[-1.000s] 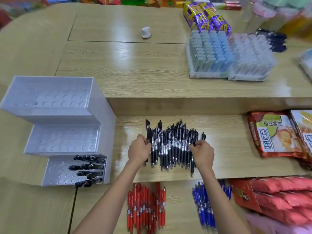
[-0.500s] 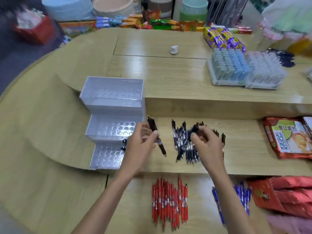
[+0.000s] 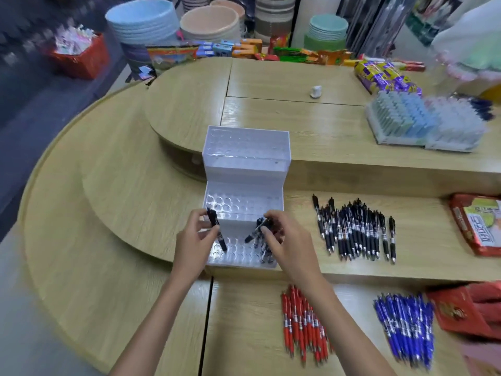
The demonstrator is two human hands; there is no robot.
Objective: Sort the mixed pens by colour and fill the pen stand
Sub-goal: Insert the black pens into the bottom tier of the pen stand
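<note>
A white three-tier pen stand (image 3: 245,147) stands on the middle shelf. A few black pens (image 3: 264,251) stand in its lowest tier at the right. My left hand (image 3: 193,240) pinches a black pen (image 3: 217,230), tip down over the lowest tier's holes. My right hand (image 3: 287,240) holds another black pen (image 3: 257,231) tilted above the standing pens. A pile of black pens (image 3: 355,232) lies to the right of the stand. Red pens (image 3: 303,327) and blue pens (image 3: 406,332) lie in separate piles on the lower shelf.
Snack packets (image 3: 477,223) lie at the right edge, with red packets (image 3: 469,308) below them. Trays of blue and white items (image 3: 420,123) and a small white object (image 3: 315,91) sit on the top shelf. Bowls and boxes stand behind the counter.
Both hands left the black pile, each with a black pen, and moved left to the stand's lowest tier. The view swung left, so the stand sits in the centre.
</note>
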